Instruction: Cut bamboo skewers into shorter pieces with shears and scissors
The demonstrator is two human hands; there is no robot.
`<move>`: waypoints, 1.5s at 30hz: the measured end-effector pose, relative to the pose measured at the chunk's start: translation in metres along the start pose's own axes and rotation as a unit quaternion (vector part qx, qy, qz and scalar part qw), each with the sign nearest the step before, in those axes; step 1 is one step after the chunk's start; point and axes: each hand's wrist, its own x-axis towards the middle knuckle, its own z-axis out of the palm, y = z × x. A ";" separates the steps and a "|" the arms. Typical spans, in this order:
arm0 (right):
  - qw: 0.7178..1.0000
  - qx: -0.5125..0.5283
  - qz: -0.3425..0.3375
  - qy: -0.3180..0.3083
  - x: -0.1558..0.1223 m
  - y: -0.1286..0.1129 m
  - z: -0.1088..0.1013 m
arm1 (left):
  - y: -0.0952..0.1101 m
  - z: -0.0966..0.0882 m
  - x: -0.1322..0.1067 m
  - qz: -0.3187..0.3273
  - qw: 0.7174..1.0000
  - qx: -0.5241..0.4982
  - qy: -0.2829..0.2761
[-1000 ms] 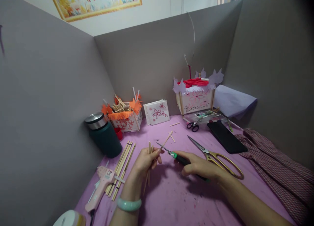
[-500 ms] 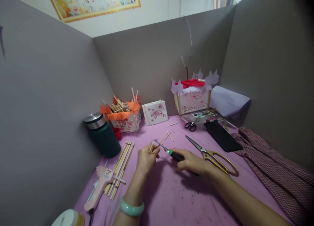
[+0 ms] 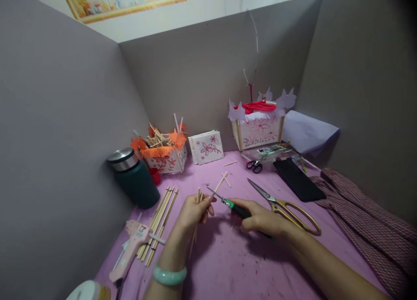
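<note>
My left hand [image 3: 192,213] is closed around several thin wooden sticks [image 3: 199,195], whose lower ends show beneath the palm. Between its thumb and finger one more stick [image 3: 221,182] points up and to the right. My right hand [image 3: 263,218] grips snips [image 3: 240,210] with black and green handles. Their narrow metal tip lies right by the pinched stick; whether the blades touch it I cannot tell. Short cut stick pieces [image 3: 230,163] lie on the purple cloth just beyond.
Gold-handled scissors [image 3: 289,211], a black phone [image 3: 299,179] and small scissors [image 3: 254,166] lie to the right. On the left are a pink glue gun [image 3: 132,245], bundled sticks [image 3: 164,224] and a green bottle [image 3: 137,182]. Decorated boxes [image 3: 259,132] and grey panels [image 3: 208,74] stand behind.
The pinched stick now reaches up past the snips' tip, and the sticks in my left hand stick out further below the palm. The snips have shifted slightly right; the view has moved a little.
</note>
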 end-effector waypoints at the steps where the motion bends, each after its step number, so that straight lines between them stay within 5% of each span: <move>1: 1.000 -0.001 -0.005 -0.001 0.002 0.001 0.001 | -0.001 0.000 0.000 0.003 1.000 0.011 0.010; 10: 0.999 0.045 0.004 0.014 0.007 0.002 0.002 | -0.001 0.002 0.000 0.032 0.993 0.073 0.085; 17: 0.986 0.164 0.031 0.012 -0.013 0.005 -0.017 | 0.011 -0.005 -0.007 0.021 0.999 -0.036 0.016; 29: 0.989 0.136 0.024 0.056 -0.008 0.008 -0.010 | 0.005 -0.002 -0.002 0.064 0.985 0.131 0.097; 37: 0.918 0.396 0.030 -0.018 -0.011 0.007 0.000 | 0.003 -0.001 -0.004 0.083 0.990 0.085 0.074; 45: 0.887 0.457 0.040 -0.058 -0.010 0.014 0.000 | -0.004 -0.008 -0.002 0.082 0.994 0.052 0.040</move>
